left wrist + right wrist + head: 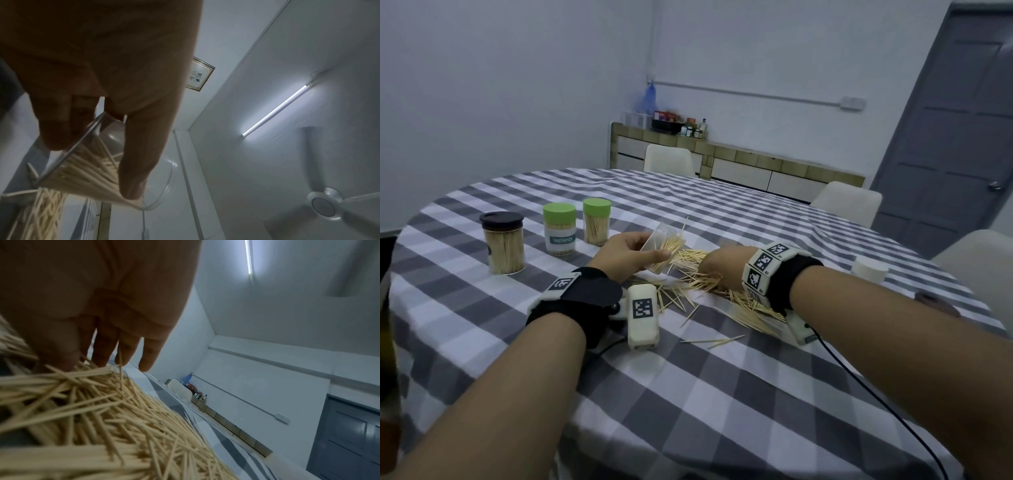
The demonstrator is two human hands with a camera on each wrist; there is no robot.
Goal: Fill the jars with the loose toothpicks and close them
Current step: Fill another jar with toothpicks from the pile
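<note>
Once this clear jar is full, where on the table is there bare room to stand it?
Bare cloth lies beside the black-lidded jar, toward the table edge, and behind the two green-lidded jars. It is crowded around the toothpick pile, between the left hand with the clear jar and the right hand.

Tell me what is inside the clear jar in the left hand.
Toothpicks lie bunched in the tilted clear jar. The left hand hides its base.
</note>
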